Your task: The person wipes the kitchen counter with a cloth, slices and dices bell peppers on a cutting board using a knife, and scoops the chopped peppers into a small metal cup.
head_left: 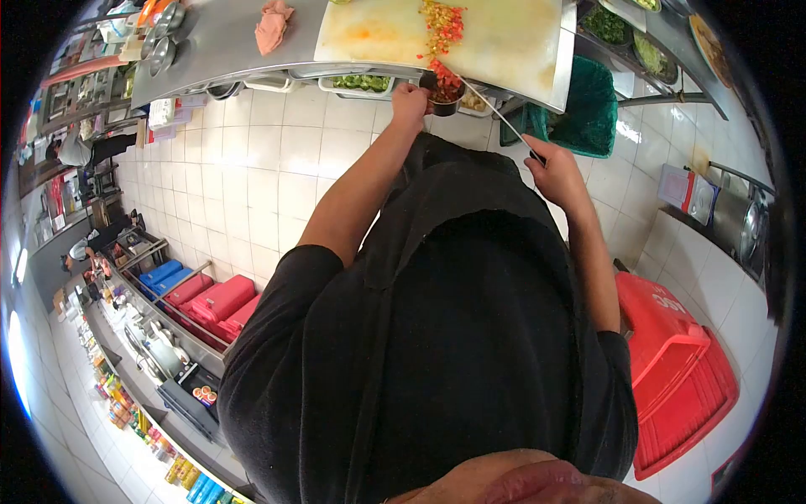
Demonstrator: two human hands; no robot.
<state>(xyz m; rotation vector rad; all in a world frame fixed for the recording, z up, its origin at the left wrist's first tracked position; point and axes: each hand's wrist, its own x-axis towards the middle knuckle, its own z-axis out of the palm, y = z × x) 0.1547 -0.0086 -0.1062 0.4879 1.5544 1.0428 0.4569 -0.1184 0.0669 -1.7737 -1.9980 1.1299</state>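
My left hand [410,107] is closed on the side of a small dark metal container [446,107], held just below the front edge of the cutting board [374,38]. Chopped red pieces [445,77] lie in it and at its rim. In my right hand [554,172] is the handle of a long knife [502,115], whose blade reaches up and left to the container's rim, by the red pieces. More chopped red and yellow vegetables [442,29] are spread over the board above the container.
A pink cloth [273,27] lies on the metal counter [227,42]. Trays of green vegetables [361,83] sit under the board's edge. To the right stand a green-lined bin [588,109] and a red bin [672,370]. Two people are far off at left.
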